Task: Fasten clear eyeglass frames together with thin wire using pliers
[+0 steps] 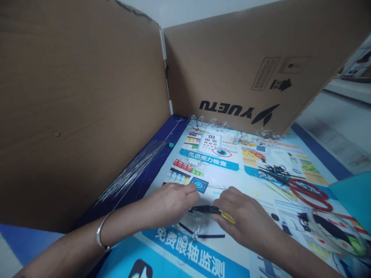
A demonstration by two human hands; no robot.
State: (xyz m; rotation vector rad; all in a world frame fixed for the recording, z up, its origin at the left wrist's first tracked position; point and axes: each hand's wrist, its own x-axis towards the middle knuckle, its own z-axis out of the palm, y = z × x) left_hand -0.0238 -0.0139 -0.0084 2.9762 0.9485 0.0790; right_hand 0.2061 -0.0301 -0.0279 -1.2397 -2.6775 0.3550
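My right hand [242, 212] is wrapped round a pair of pliers [205, 209] with dark jaws and a yellow handle. The jaws point left, toward my left hand [175, 202], whose fingers are pinched together. A thin wire [216, 187] runs by the fingertips of my left hand; its exact hold is partly hidden. Below the pliers, clear beads [197, 227] on fine wire lie or hang over the printed sheet. A dark thin strip [213, 236] is beside them.
Cardboard walls [87, 96] [226, 65] stand to the left and at the back. Straight wires [130, 170] lie along the left wall. Clear beaded pieces [208, 122] line the back. Red-handled scissors [310, 193] and black loops [276, 170] are at right, near a clear round container [336, 235].
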